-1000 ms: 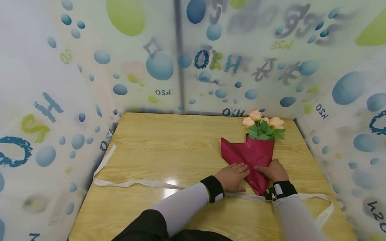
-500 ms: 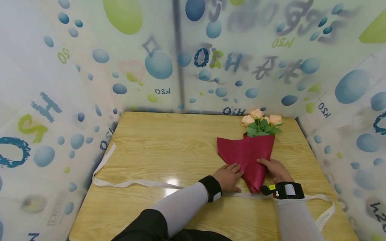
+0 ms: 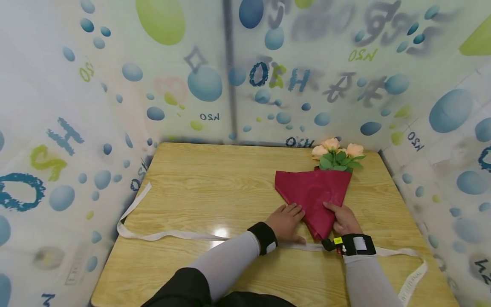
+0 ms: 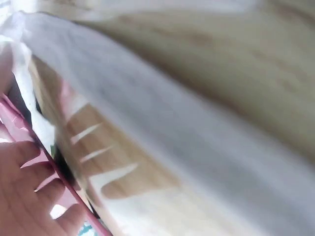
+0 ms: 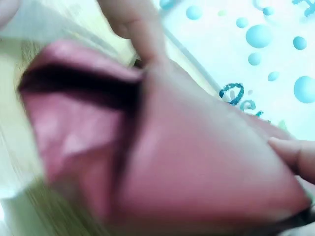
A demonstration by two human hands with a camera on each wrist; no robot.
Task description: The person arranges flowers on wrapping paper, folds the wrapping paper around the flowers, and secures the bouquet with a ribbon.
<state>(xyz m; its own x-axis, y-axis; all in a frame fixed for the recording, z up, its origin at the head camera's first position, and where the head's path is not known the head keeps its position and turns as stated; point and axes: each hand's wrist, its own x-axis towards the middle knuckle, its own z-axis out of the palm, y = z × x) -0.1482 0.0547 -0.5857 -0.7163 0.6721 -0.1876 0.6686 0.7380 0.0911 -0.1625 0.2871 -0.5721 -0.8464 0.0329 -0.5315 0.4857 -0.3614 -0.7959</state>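
Note:
A bouquet of peach roses (image 3: 333, 147) with green leaves lies in dark red wrapping paper (image 3: 307, 187) at the right of the table. My right hand (image 3: 346, 220) grips the lower right side of the wrapped bouquet, thumb on top of the paper. At the lower left edge of the wrap, my left hand (image 3: 285, 221) rests with its fingers fairly straight against the paper. In the left wrist view the left fingers (image 4: 37, 179) lie along the pinkish paper edge. The rolled bottom of the wrapping paper (image 5: 211, 147) looms blurred in the right wrist view.
A long white ribbon (image 3: 180, 234) runs across the wooden table (image 3: 215, 179), passing beneath both forearms. Its printed end (image 3: 413, 279) curls at the right. Walls with blue and green bubble prints (image 3: 205, 83) enclose the table's back and sides.
The left flap of the wrapping paper has shifted slightly left and up, and the bouquet's lower tip has moved left. Both hands have moved a little left with it.

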